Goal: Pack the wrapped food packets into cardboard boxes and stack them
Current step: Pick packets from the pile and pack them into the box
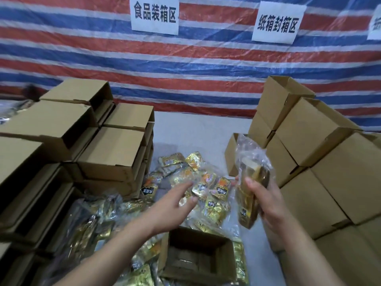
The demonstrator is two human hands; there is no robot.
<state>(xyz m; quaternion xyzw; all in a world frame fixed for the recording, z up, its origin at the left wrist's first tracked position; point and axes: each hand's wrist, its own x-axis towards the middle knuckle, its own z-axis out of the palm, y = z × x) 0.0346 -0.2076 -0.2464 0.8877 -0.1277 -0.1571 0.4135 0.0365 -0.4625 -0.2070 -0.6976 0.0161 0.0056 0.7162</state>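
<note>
Gold foil food packets (pixel 206 182) lie in a loose heap in clear plastic on the grey table. My left hand (pixel 175 205) reaches over the heap with fingers stretched out, fingertips just above or on a packet; it holds nothing. My right hand (pixel 266 203) grips an upright bundle of gold packets in a clear bag (pixel 250 182), held above the table right of the heap. An open cardboard box (pixel 228 259) sits near the front edge below my hands, with a little at its bottom.
Open-sided cardboard boxes (pixel 111 153) are stacked at the left. Closed boxes (pixel 321 162) are stacked high at the right. More bagged packets (pixel 82 223) lie at the lower left. A striped tarp with paper signs (pixel 154 15) hangs behind.
</note>
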